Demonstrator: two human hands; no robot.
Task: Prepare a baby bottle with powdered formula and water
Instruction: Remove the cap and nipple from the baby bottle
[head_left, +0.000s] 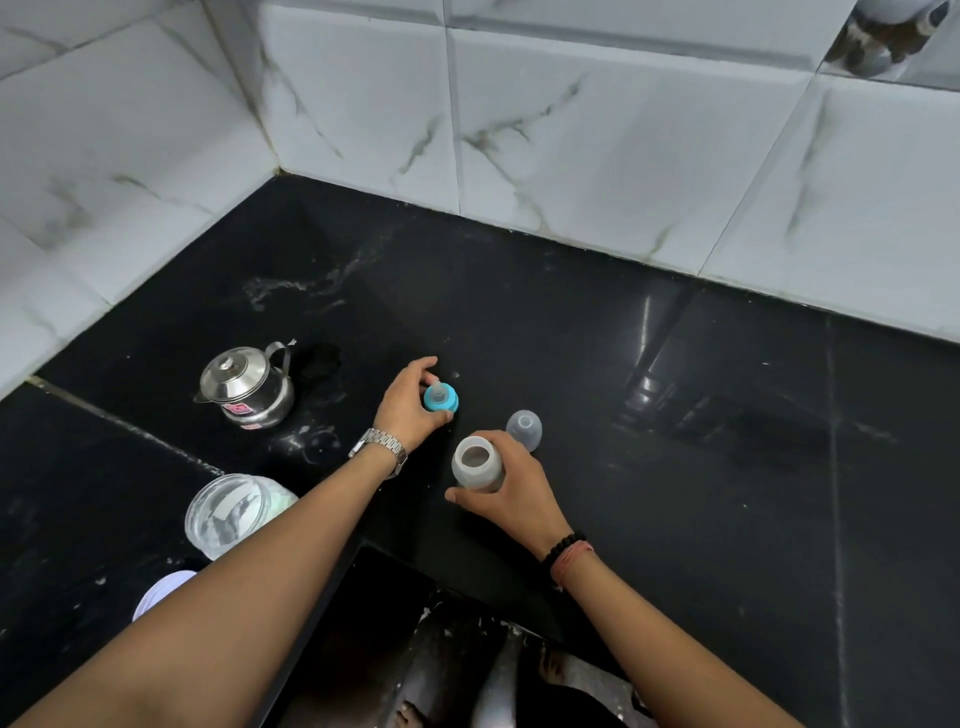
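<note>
On the black counter (675, 467), my right hand (511, 493) grips an open, translucent baby bottle (477, 463) standing upright, its mouth uncovered. My left hand (408, 402) closes around the blue collar with its clear teat (440, 399), which rests on the counter just behind the bottle. The clear dome cap (524, 429) sits on the counter to the right of the bottle. A clear jar of white powder (228, 512) stands open at the lower left, partly hidden by my left forearm.
A small steel kettle (247, 387) with its lid on stands at the left. A white lid (161, 595) lies near the counter's front edge. White marble-tiled walls (571, 130) close the counter at the back and left.
</note>
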